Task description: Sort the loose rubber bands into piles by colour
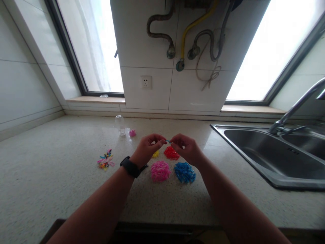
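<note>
Between my pinched fingertips, in the middle of the view, runs a thin, curved blue band (168, 141), too small to make out fully. My left hand (150, 145), with a black watch on its wrist, grips one end, and my right hand (186, 146) grips the other. Both hands are raised over the piles. Below them lie a pink pile (160, 171) and a blue pile (185, 172) of small band-like pieces. A red pile (171, 153) sits behind these, and a yellow pile (155, 154) is partly hidden by my left hand.
Mixed coloured bands (105, 160) lie scattered on the speckled counter (68, 176) to the left. Farther back are a clear plastic bottle (120, 126) and a small pink cap-like piece (132, 133). A steel sink (256, 159) with a faucet (296, 108) is at right.
</note>
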`<state>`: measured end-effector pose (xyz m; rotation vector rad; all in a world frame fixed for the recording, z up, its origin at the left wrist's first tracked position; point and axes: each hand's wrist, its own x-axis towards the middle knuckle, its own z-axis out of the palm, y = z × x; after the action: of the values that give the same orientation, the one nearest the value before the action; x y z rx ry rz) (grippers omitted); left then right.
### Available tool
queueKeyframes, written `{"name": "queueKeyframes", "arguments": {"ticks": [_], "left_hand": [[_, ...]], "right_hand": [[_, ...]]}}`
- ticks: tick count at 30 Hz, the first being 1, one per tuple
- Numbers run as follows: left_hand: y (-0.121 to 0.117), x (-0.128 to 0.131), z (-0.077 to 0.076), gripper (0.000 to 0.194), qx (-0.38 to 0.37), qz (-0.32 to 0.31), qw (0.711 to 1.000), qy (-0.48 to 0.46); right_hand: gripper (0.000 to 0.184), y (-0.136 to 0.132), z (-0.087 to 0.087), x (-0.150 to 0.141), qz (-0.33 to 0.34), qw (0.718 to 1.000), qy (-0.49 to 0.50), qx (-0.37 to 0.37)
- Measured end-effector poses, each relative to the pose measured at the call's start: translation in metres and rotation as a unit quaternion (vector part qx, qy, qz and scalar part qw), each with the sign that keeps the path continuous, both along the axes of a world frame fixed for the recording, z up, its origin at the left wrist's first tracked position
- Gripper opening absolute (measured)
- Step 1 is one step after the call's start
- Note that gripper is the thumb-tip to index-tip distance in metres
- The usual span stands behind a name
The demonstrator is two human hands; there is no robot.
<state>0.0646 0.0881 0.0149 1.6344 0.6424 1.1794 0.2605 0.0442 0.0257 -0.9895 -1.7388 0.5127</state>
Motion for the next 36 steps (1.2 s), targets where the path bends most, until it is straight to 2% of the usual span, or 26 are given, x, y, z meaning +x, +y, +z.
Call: {"name": "queueKeyframes", "arguments": {"ticks": [6,17,27,36], "left_hand": [[-0.0031,-0.0006,0.0023,0.024,0.008,0.000,1.000,0.021],[-0.0024,-0.0009,-0.0008,0.027,0.019,0.001,0.998,0.057],[0.0028,0.0000,-0.0071,0.032,0.026,-0.001,0.997,0.078],[0.0024,-0.0002,-0.0047,0.031,0.030,0.005,0.997,0.072]], "right_hand": [[0.017,-0.0016,0.0025,-0.0013,0.023,0.999,0.008,-0.030],[0.012,0.0021,-0.0016,-0.0015,0.007,0.999,-0.016,-0.039],[0.015,0.0037,-0.0026,-0.0056,0.000,0.998,0.016,-0.060],[0.016,0.0050,-0.0052,-0.0071,0.021,0.996,0.027,-0.082]]}}
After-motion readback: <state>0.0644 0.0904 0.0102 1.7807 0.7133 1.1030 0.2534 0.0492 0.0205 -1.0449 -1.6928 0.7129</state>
